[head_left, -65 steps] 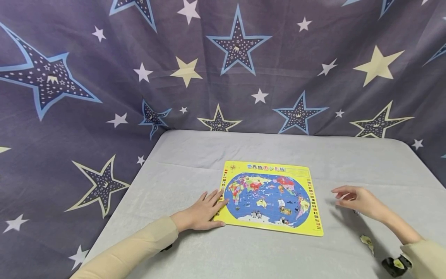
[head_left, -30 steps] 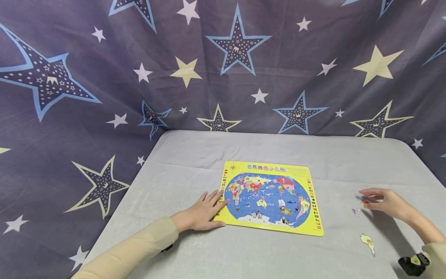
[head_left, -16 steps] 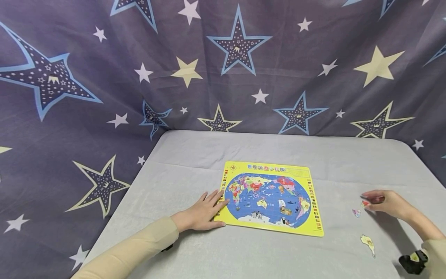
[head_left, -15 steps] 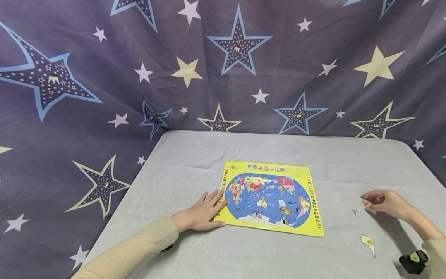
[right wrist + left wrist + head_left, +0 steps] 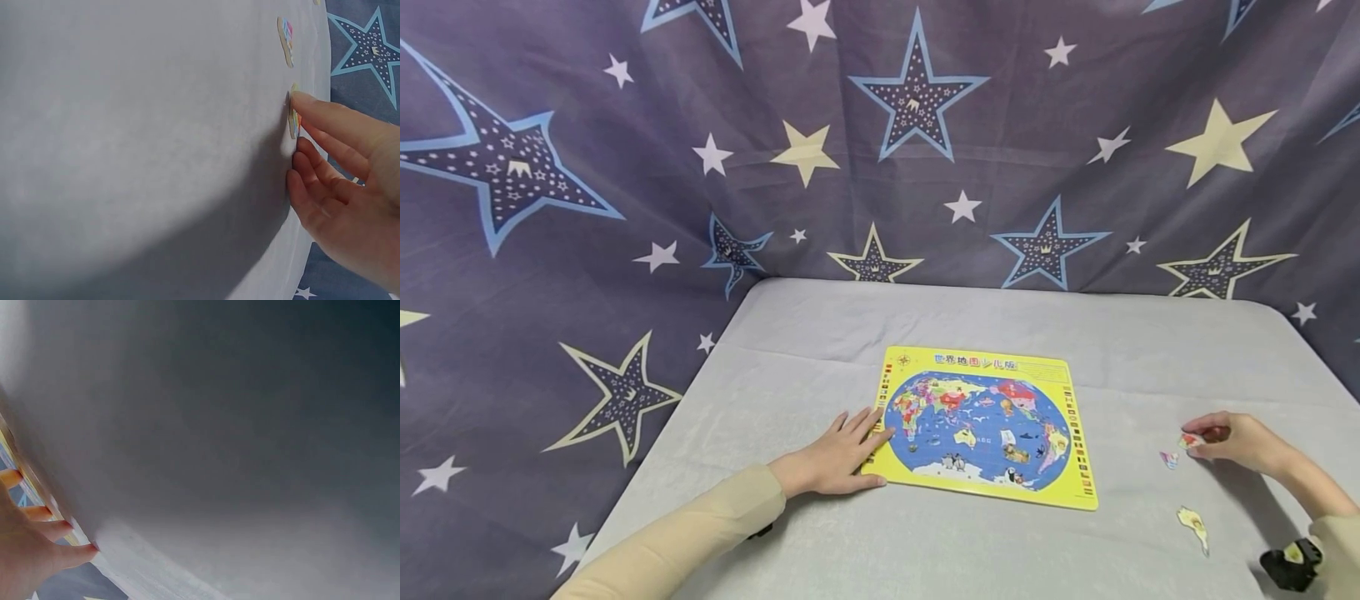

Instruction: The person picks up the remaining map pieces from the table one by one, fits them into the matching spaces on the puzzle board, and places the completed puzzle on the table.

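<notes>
A yellow-bordered world map puzzle board [image 5: 985, 492] lies on the table in the head view. My left hand [image 5: 833, 460] rests spread on its left edge, fingers straight. To the right of the board, my right hand [image 5: 1243, 442] pinches a small red and white puzzle piece [image 5: 1187, 441] between thumb and fingertips, low at the tabletop. The right wrist view shows this piece edge-on, with the thumb against it. Just beside it lies a pink and purple puzzle piece [image 5: 1169, 459]. Closer to me is a pale yellow, long-tailed puzzle piece [image 5: 1192, 527].
A grey cloth covers the table [image 5: 805, 333]. Behind and to the left hangs a dark curtain [image 5: 850, 200] with a star print. A black wrist device [image 5: 1291, 564] sits at the right sleeve.
My right hand has moved right, from beside the board to the loose pieces, and its fingertips have closed on the red and white one. The left hand has stayed on the board.
</notes>
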Motion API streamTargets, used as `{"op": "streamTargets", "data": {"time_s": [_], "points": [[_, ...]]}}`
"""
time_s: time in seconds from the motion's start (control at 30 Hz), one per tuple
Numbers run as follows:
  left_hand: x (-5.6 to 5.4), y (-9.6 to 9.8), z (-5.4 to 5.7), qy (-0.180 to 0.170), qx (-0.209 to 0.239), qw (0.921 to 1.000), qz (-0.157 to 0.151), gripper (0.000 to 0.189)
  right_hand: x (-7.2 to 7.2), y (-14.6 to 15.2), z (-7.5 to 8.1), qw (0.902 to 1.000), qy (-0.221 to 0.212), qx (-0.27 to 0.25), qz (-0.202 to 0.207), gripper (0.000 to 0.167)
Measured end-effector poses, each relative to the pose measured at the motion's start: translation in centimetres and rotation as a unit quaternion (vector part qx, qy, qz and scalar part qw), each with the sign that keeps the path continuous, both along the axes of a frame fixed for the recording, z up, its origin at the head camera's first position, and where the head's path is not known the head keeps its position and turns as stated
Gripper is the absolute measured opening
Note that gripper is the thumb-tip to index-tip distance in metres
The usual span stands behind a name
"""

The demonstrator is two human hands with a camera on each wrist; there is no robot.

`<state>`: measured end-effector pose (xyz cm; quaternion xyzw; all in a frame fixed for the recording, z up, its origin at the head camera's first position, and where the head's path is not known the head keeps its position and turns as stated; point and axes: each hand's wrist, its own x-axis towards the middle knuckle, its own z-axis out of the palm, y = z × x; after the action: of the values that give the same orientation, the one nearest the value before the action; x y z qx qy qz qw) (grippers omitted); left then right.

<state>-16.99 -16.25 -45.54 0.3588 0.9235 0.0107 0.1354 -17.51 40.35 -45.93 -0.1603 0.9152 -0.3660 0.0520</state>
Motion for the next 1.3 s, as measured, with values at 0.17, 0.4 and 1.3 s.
{"op": "streamTargets", "data": {"time_s": [0.17, 0.4, 1.3], "points": [[0.0, 0.0, 0.1, -0.001, 0.002, 1.0000, -0.001, 0.074, 0.1, -0.6, 0.2, 0.9974, -0.006, 0.063, -0.036, 0.026], [0.0, 0.1, 0.0, -0.003, 0.001, 1.0000, 0.000, 0.074, 0.3, -1.1, 0.4, 0.9967, 0.005, 0.072, -0.037, 0.022], [-0.1, 0.0, 0.0, -0.004, 0.000, 1.0000, -0.001, 0.074, 0.0, -1.2, 0.2, 0.9999, 0.012, 0.002, -0.009, 0.018]]}}
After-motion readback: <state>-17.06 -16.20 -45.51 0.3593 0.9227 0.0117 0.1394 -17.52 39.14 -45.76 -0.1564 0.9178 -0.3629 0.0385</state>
